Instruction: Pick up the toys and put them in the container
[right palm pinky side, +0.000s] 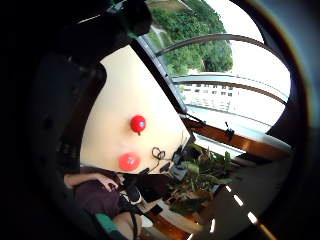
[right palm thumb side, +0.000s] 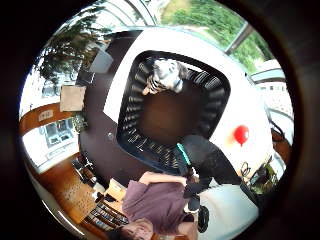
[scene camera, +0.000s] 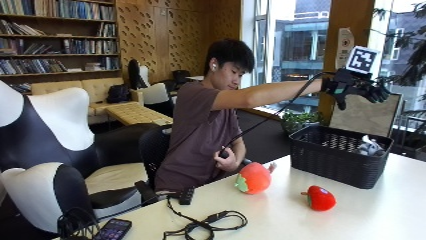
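A person sits at the worktop (scene camera: 373, 205) with the right hand (scene camera: 353, 87) held up high above the basket (scene camera: 333, 157). The fingers (scene camera: 376, 92) look spread and relaxed, and they hold nothing.

The basket is black, with open slatted walls, and it stands on the worktop. Inside it lies a small grey and white toy (scene camera: 369, 146), close to one wall. From the palm, looking down, the same toy (right palm thumb side: 162, 76) rests at the edge of the basket's (right palm thumb side: 135, 100) dark floor.

Two more toys are out on the worktop, not in the basket. A red toy (scene camera: 321, 198) with a green tip lies near the basket, on the side facing the front edge of the worktop. A bigger orange toy (scene camera: 253, 178) sits a bit further from the basket, close to the person's body. The two are near each other but do not touch. The other palm view shows both of them on the pale worktop, the red one (right palm pinky side: 138, 123) and the orange one (right palm pinky side: 129, 161).

The bare hand (scene camera: 223, 159) is held near the person's chest, just beside the orange toy. A black cable (scene camera: 206, 224) lies in loops on the worktop, well away from the basket, and a phone (scene camera: 112, 229) lies beyond the cable.
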